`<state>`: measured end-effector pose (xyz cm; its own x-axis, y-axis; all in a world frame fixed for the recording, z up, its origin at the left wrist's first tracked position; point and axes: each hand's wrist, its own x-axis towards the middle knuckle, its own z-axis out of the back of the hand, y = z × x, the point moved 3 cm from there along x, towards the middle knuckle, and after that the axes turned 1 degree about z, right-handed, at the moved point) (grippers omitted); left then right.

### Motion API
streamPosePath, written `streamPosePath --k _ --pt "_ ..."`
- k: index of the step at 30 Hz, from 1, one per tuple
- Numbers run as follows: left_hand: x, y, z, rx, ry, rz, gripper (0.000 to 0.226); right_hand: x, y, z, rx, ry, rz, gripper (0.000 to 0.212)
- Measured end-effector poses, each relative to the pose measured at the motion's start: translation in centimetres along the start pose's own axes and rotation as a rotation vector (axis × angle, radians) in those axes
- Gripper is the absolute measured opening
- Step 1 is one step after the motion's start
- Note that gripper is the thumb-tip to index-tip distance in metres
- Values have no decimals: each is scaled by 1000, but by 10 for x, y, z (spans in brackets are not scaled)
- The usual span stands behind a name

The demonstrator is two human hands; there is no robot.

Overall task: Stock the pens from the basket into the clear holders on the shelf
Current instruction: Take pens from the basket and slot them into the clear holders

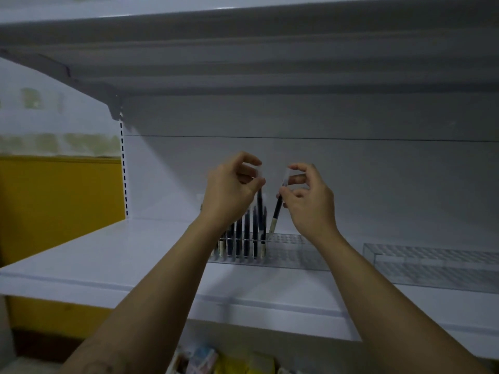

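While in right hand (307, 201), pen (276, 211) aslant

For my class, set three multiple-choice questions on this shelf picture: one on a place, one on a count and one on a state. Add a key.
1. In which part of the clear holder under the hands do the stocked pens stand?
A. left end
B. middle
C. right end

2. How many clear holders are on the shelf?
A. one
B. two
C. four

3. How is the pen in the right hand placed?
A. lying flat on the shelf
B. tilted, lower end at the holder's top
C. upright, fully seated

Key:
1 A: the pens crowd the left end, and the rest of the holder holds none.
2 B: a second holder sits further right.
3 B: the fingers pinch the pen's upper end and it leans.
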<state>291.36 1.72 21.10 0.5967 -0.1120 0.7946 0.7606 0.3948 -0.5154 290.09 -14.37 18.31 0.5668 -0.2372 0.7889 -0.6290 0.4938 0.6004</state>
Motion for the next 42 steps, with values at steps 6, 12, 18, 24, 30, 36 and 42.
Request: streamPosePath --k 6,12,18,24,30,36,42 --pt "12 1 -24 45 30 -20 23 17 -14 8 -25 -16 -1 33" --pt "19 11 -43 159 42 1 23 27 -31 7 -11 -1 -18 35" --pt "25 18 -50 187 41 10 21 32 -48 1 14 14 -45 35" --pt "22 29 -55 234 132 53 15 20 -61 -6 -25 153 -77 35" --pt "17 33 -61 378 106 -23 18 1 -68 -7 -244 391 -100 50" --pt "28 34 -68 451 147 25 18 -5 -65 -3 -383 444 -74 65" --pt "20 37 -69 597 135 -15 22 -8 -61 -1 -391 460 -100 69"
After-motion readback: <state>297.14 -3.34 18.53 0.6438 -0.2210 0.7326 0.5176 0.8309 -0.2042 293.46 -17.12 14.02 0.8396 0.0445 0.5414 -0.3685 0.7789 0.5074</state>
